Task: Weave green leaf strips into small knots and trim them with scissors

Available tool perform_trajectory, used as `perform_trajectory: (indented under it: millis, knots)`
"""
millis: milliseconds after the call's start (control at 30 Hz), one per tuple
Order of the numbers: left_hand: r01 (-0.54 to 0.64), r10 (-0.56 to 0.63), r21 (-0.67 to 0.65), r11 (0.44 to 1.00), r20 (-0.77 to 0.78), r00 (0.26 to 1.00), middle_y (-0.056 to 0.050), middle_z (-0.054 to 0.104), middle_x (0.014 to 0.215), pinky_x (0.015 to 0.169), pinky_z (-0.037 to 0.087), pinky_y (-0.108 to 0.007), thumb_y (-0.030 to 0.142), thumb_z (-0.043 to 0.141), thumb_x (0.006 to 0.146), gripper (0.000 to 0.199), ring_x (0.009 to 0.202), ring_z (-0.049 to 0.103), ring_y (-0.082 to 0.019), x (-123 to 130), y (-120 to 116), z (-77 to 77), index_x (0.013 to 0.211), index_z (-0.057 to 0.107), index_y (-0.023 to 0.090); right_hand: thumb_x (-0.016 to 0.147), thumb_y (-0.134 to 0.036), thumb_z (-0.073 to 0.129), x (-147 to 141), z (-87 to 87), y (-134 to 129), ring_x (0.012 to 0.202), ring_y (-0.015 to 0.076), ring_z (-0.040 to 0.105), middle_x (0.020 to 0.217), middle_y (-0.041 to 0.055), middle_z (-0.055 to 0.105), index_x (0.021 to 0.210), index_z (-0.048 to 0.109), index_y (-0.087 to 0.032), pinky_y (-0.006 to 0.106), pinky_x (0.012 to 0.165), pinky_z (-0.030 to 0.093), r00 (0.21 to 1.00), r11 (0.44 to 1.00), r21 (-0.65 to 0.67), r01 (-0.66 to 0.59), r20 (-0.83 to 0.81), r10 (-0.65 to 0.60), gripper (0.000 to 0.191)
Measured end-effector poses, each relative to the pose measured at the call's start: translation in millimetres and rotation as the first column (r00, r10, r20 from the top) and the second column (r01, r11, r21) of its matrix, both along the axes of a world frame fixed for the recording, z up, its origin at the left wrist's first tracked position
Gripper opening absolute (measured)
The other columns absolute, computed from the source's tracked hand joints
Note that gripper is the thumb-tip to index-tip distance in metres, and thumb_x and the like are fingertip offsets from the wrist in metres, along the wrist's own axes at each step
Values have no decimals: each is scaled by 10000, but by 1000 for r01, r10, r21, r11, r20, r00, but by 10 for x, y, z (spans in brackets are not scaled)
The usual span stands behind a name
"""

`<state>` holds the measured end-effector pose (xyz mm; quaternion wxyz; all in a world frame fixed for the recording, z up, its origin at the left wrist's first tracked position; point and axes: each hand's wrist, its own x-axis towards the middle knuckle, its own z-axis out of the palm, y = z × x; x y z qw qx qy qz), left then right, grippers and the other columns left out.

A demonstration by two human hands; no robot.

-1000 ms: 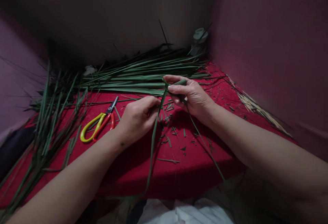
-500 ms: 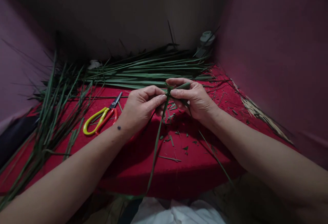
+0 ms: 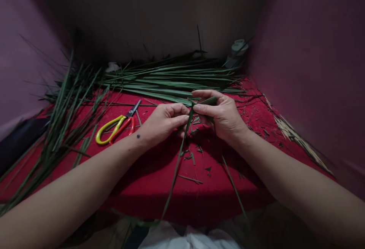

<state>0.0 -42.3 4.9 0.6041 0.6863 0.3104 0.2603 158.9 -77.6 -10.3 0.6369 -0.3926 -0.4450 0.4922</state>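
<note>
the yellow-and-red scissors [image 3: 116, 129] lie on the red cloth [image 3: 154, 182], near your left forearm; your left hand [image 3: 167, 121], its arm angled in from the lower left, pinches thumb to curled fingers at the folded green leaf strip [image 3: 191, 109], which is between your hands over the cloth, one end trailing down; your right hand [image 3: 224, 114], forearm slanting in from the lower right, grips the strip's folded part between thumb and fingers.
</note>
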Motion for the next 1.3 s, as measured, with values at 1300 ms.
perform_trajectory:
  millis: [1300]
  knots:
    - [-221,224,-65,973,39,974,23,581,469,393,419,-186,131,640,672,101,383,506,-83,-10,-18,31,761,685,122,576,-183,753,-49,-45,-7,380,80,510,597,-24,612,872,599,-162,169,316,321,996,972,-217,-90,-1,91,334]
